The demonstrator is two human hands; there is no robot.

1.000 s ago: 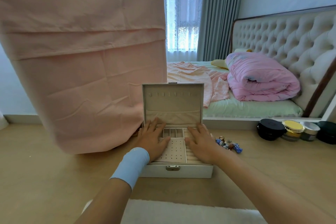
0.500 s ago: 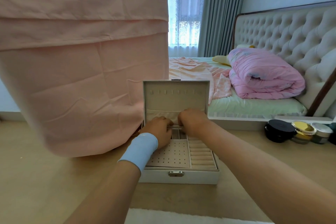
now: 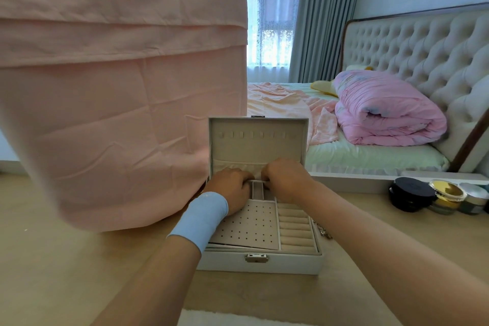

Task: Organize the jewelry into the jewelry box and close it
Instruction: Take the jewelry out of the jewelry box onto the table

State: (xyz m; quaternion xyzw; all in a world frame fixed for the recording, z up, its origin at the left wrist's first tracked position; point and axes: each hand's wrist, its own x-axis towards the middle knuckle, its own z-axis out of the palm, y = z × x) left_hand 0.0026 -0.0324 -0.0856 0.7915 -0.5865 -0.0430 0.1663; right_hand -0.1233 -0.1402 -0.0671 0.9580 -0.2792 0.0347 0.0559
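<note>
A white jewelry box (image 3: 291,263) stands on the wooden surface with its lid (image 3: 258,145) upright. Its beige inner tray (image 3: 251,227) has a perforated panel on the left and ring rolls (image 3: 295,230) on the right. My left hand (image 3: 230,188), with a blue wristband, and my right hand (image 3: 287,180) are at the tray's back edge. Their fingers curl down into the small rear compartments and grip the tray there. A bit of chain jewelry (image 3: 321,230) shows right of the box; my right forearm hides the remainder.
A large pink cloth (image 3: 119,114) hangs close on the left, touching the box's left side. Three round cosmetic jars (image 3: 411,194) stand at the right along the surface's back edge. Behind is a bed (image 3: 370,153) with a rolled pink quilt. A white mat (image 3: 211,319) lies near me.
Both hands slid from lying flat on the tray to its back edge and curled their fingers into the rear compartments. The view moved closer; my right arm now hides the jewelry pile.
</note>
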